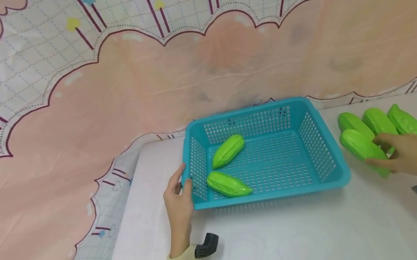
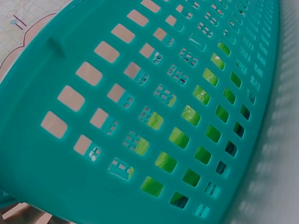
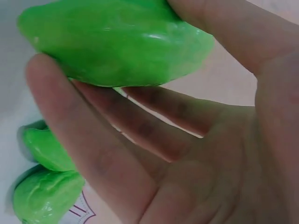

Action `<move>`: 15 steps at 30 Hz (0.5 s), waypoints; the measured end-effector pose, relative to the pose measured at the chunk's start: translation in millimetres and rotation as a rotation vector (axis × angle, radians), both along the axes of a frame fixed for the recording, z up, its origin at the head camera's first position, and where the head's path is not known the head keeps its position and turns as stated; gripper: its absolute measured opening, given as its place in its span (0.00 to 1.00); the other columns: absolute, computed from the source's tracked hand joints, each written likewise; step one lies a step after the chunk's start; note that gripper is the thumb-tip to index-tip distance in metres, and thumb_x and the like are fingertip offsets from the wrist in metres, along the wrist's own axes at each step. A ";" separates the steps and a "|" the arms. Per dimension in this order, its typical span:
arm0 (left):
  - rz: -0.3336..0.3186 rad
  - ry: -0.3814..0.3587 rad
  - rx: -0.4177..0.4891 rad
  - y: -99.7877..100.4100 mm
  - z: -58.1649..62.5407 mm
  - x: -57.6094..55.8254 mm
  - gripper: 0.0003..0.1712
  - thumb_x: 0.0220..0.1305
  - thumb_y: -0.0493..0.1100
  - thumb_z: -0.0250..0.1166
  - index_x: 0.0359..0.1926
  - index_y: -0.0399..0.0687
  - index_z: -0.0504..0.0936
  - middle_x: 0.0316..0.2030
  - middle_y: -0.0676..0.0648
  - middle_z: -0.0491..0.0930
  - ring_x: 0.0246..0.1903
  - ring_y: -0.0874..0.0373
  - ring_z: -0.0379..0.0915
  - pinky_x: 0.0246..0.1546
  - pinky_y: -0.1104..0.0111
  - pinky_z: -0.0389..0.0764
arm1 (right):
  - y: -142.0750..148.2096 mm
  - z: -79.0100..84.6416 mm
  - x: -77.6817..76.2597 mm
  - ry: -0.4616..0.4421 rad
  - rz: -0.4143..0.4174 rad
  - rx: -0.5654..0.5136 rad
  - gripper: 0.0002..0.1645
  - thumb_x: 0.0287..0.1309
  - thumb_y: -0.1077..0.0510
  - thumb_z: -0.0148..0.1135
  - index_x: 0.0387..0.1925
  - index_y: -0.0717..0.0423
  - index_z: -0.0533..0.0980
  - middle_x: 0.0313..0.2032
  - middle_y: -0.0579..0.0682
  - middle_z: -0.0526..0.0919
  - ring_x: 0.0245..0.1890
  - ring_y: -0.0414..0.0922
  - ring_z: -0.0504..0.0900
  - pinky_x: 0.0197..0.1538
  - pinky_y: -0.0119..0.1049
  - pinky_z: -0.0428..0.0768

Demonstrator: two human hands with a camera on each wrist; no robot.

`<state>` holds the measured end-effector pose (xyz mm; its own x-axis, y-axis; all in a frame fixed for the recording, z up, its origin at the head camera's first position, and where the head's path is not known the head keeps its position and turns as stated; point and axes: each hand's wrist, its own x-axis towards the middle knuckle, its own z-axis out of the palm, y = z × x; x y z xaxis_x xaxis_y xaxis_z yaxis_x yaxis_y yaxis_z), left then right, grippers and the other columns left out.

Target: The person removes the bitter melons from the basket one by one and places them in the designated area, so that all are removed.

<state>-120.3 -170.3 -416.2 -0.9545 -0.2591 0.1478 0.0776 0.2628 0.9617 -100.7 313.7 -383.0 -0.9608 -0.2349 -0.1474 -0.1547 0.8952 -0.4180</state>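
My left hand (image 1: 178,202) grips the left rim of a teal plastic basket (image 1: 266,195), its thumb at the rim. Most of that hand is hidden in the left wrist view, where the basket's slotted wall (image 2: 70,149) fills the picture. Two bright green ridged gourds (image 1: 228,150) lie in the left part of the basket. To the right of the basket, my right hand (image 1: 414,156) pinches a green gourd (image 1: 362,145) between thumb and fingers. The right wrist view shows this held gourd (image 3: 112,42) with the thumb over it and the fingers beneath.
Behind the held gourd, three more green gourds (image 1: 408,122) lie close together on the white tabletop (image 1: 295,240). A patterned pink and white cloth (image 1: 222,67) hangs along the back and left of the table. Black wrist mounts (image 1: 207,245) jut out near both sleeves.
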 end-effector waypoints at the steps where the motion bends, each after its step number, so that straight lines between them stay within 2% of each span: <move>1: -0.001 0.001 0.001 -0.1 -0.3 0.0 0.25 0.71 0.35 0.54 0.67 0.48 0.74 0.70 0.44 0.67 0.72 0.51 0.59 0.70 0.51 0.63 | 0.8 -1.2 1.1 -0.014 -0.003 -0.004 0.38 0.63 0.46 0.65 0.55 0.78 0.68 0.37 0.60 0.83 0.29 0.46 0.83 0.33 0.46 0.82; 6: -0.004 0.007 0.005 -0.4 -1.7 -0.6 0.25 0.71 0.35 0.54 0.67 0.48 0.74 0.70 0.44 0.67 0.72 0.51 0.58 0.70 0.51 0.62 | 4.9 -8.1 4.3 -0.069 -0.009 -0.037 0.36 0.64 0.48 0.64 0.54 0.78 0.67 0.35 0.58 0.83 0.26 0.43 0.82 0.29 0.40 0.80; 15: 0.001 -0.006 0.011 -0.2 -2.7 -1.3 0.25 0.71 0.36 0.54 0.67 0.50 0.74 0.70 0.44 0.67 0.67 0.49 0.65 0.65 0.49 0.70 | 9.8 -16.4 3.5 -0.181 -0.043 -0.051 0.35 0.66 0.45 0.61 0.51 0.76 0.68 0.36 0.60 0.81 0.27 0.45 0.83 0.31 0.43 0.82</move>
